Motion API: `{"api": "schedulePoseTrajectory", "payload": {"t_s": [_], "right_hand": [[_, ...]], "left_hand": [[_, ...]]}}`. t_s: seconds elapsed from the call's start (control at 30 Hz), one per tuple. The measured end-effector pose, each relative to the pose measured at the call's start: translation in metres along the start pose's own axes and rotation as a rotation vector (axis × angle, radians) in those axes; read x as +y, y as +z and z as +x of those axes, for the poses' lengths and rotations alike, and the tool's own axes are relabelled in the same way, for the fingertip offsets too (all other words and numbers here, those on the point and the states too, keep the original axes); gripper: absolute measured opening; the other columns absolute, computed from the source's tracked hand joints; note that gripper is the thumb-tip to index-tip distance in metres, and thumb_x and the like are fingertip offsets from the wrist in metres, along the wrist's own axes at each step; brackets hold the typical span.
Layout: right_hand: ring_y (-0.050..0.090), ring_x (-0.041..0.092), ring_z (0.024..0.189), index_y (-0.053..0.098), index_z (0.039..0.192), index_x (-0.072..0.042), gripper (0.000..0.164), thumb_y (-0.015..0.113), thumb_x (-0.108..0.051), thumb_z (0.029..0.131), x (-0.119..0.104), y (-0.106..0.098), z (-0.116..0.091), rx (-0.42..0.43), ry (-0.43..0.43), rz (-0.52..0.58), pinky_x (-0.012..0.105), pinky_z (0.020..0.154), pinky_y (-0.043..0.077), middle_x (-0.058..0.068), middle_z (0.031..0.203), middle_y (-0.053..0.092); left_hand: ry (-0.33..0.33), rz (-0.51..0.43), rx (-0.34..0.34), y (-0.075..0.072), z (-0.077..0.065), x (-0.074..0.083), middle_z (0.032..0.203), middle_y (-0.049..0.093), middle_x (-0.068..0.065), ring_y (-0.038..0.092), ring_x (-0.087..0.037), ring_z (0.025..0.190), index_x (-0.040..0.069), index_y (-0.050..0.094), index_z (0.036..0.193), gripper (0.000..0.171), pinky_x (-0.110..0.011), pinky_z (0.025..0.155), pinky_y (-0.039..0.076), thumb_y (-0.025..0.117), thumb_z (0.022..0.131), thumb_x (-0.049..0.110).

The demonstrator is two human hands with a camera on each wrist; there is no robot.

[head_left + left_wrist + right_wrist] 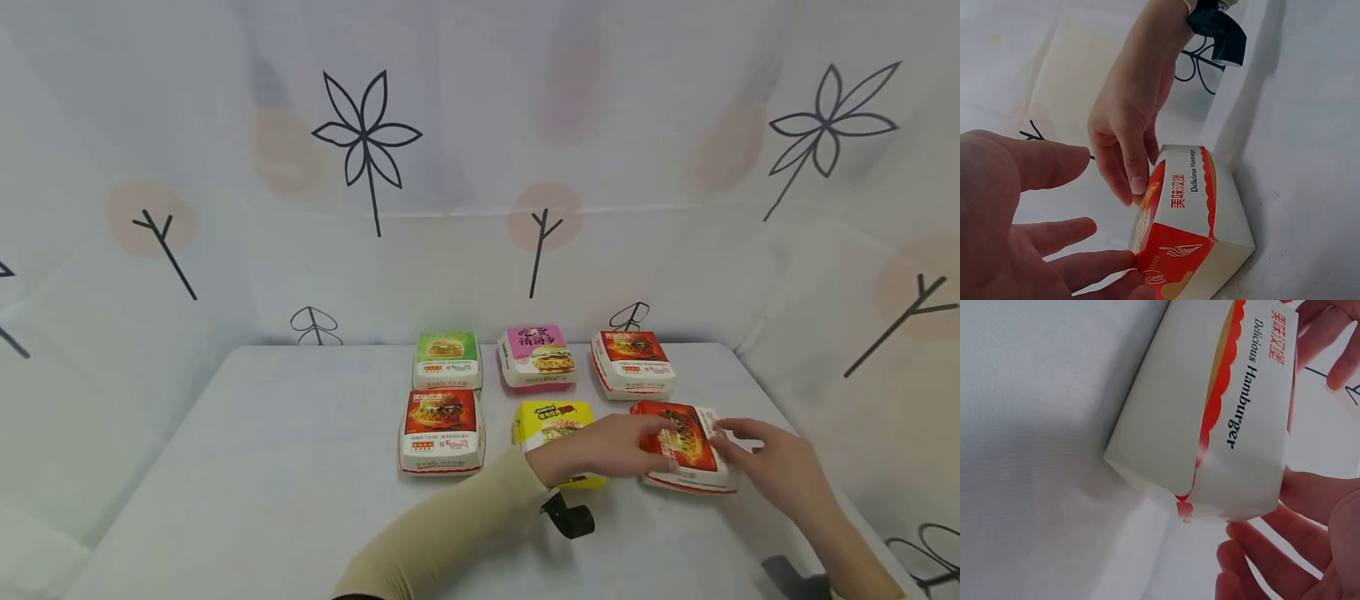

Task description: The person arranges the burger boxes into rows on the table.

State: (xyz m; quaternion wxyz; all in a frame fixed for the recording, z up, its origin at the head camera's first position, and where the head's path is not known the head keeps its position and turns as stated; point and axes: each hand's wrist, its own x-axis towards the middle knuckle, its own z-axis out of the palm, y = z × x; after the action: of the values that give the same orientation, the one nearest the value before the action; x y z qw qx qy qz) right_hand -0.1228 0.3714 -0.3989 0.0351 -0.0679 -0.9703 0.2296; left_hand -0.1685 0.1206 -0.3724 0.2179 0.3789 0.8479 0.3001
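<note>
A red and white hamburger box (686, 446), lid closed, sits at the near right of the table. Its side reads "Delicious Hamburger" in both wrist views. From the left, my left hand (618, 446) reaches over it with fingers spread, fingertips touching the red printed top in the left wrist view. My right hand (780, 462) is at the box's right edge, its thumb (1310, 490) against the upper edge and the other fingers loosely bent beside the corner. Under the left forearm lies a yellow burger box (551, 417), partly hidden by the hand and sleeve.
In the back row stand a green box (447, 358), a pink box (536, 357) and another red box (633, 362). One more red box (441, 432) is in front of the green one. A patterned white cloth (465, 267) hangs behind the white table (285, 467).
</note>
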Motion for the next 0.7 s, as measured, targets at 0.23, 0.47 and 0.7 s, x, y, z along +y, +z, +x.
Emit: {"api": "schedulePoseTrajectory", "payload": {"t_s": [0.23, 0.47, 0.7], "right_hand": [[0.046, 0.057, 0.116, 0.053, 0.133, 0.007, 0.079, 0.073, -0.053, 0.085, 0.0022, -0.0010, 0.0032, -0.033, -0.042, 0.021, 0.058, 0.082, 0.054, 0.040, 0.132, 0.047], [0.032, 0.059, 0.129, 0.043, 0.143, 0.005, 0.083, 0.073, -0.048, 0.087, 0.0075, -0.0009, 0.0078, -0.117, -0.132, 0.084, 0.065, 0.094, 0.042, 0.039, 0.146, 0.032], [0.033, 0.059, 0.129, 0.040, 0.146, 0.005, 0.076, 0.071, -0.039, 0.092, 0.0090, -0.0003, 0.0104, -0.235, -0.151, 0.159, 0.069, 0.093, 0.043, 0.037, 0.147, 0.034]], "left_hand": [[-0.020, -0.011, -0.010, -0.0013, 0.0020, -0.0010, 0.145, 0.048, 0.016, 0.049, -0.003, 0.117, 0.033, 0.046, 0.148, 0.053, -0.022, 0.096, 0.043, 0.062, 0.098, 0.040], [-0.025, -0.011, -0.006, -0.0023, 0.0048, -0.0016, 0.145, 0.048, 0.016, 0.047, -0.002, 0.123, 0.031, 0.046, 0.149, 0.054, -0.024, 0.100, 0.043, 0.061, 0.098, 0.041], [-0.035, -0.069, 0.005, -0.0036, 0.0093, -0.0023, 0.140, 0.052, 0.014, 0.050, -0.003, 0.118, 0.029, 0.049, 0.147, 0.053, -0.025, 0.097, 0.045, 0.064, 0.097, 0.039]]}}
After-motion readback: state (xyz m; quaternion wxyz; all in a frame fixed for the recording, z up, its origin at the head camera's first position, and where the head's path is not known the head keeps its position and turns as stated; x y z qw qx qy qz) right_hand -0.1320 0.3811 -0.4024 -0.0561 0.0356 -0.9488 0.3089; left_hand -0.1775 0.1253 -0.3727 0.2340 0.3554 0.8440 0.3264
